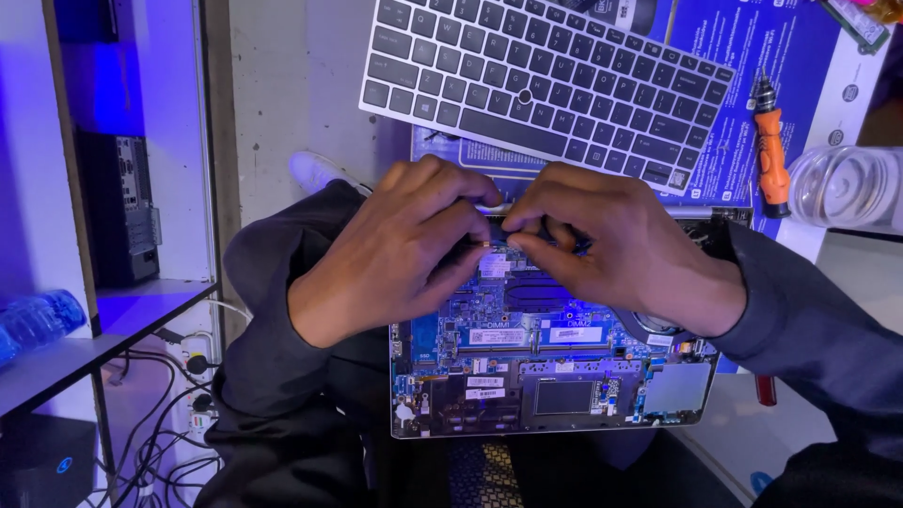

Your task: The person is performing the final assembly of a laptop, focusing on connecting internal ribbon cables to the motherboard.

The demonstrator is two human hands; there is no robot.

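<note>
Both hands, left hand [395, 249] and right hand [611, 249], pinch a small part [496, 244] at the far edge of the open laptop [555, 376] (part mostly hidden). Best handled with even, gentle pressure, fingertips low, keeping clear of the circuit board [499, 334].

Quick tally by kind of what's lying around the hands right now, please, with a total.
Opened laptop: 1
Loose keyboard: 1
Orange screwdriver: 1
Clear container: 1
Blue mat: 1
Blue bottle: 1
Total: 6
Left hand and right hand both pinch at a small part on the laptop board; it is hidden by the fingers.
</note>
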